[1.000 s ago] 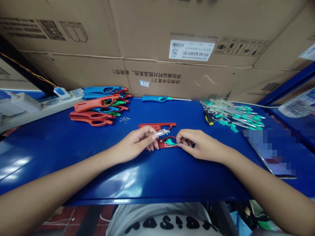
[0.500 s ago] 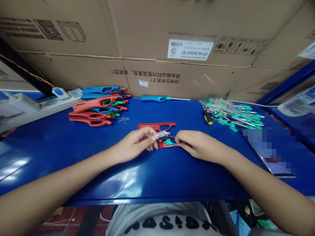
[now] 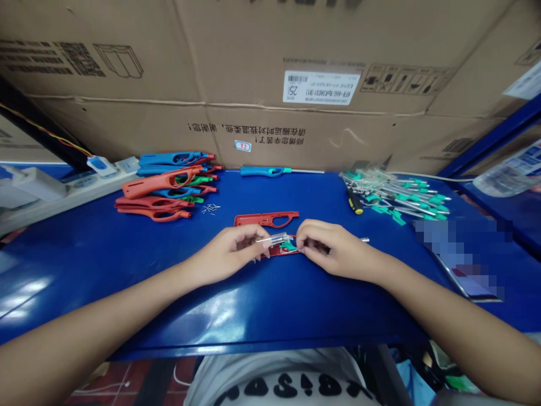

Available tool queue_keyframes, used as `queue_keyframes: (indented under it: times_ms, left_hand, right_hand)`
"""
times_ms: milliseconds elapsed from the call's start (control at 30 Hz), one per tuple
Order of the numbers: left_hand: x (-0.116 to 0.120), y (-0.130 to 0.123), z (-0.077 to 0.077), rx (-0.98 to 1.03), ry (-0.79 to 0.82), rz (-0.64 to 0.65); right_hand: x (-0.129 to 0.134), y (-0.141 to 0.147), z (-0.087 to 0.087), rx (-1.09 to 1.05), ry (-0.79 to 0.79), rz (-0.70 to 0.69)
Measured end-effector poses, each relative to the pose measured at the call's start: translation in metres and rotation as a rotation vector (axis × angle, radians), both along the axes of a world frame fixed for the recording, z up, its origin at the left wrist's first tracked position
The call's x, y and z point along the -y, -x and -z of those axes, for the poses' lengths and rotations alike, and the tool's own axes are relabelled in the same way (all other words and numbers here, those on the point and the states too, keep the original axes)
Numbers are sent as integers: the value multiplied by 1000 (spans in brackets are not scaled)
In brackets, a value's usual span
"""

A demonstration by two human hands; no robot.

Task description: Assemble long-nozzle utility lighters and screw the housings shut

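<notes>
Between the fingers and thumb of my left hand (image 3: 236, 251) is a clear tube (image 3: 276, 238), held over a red casing half (image 3: 289, 252) on the blue table. A green trigger piece (image 3: 288, 245) with thin white wire lies in that casing. My right hand (image 3: 327, 248) pinches at the casing's right end, beside the green piece; what its fingertips grip is too small to make out. A metal rod tip (image 3: 364, 240) shows just right of my right hand. Behind both hands lies another red casing half (image 3: 266, 219), touched by neither.
Coloured casings (image 3: 160, 183) are piled at the left by small pins (image 3: 210, 209) and a power strip (image 3: 80, 183). A blue lighter (image 3: 264, 171) lies at the back. Metal rods with green parts (image 3: 401, 197), a screwdriver (image 3: 355, 202) and a phone (image 3: 469, 270) are at the right.
My right hand has shifted slightly left and its fingers have curled more. The metal rod tip now shows beyond it. My left hand still holds the clear tube, now slightly lower.
</notes>
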State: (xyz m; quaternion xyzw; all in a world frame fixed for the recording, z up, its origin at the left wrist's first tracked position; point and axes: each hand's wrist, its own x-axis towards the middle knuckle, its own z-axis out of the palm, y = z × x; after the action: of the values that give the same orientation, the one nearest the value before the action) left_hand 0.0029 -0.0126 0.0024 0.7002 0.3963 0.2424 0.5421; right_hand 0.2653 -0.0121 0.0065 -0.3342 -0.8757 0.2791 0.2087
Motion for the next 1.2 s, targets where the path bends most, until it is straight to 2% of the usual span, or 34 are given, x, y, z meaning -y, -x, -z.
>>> queue_keyframes:
  times_ms: [133, 267, 767, 1200]
  left_hand:
    - [0, -1, 0, -1, 13, -25]
    - [1, -1, 0, 1, 10, -35]
    - [4, 0, 4, -87, -89, 7]
    - [3, -2, -2, -12, 16, -68]
  right_hand:
    - [-2, 5, 6, -113, 188, 74]
    - [-6, 5, 10, -195, 316, 54]
    - [-9, 3, 14, -246, 374, 38]
    - [-10, 3, 11, -282, 479, 110]
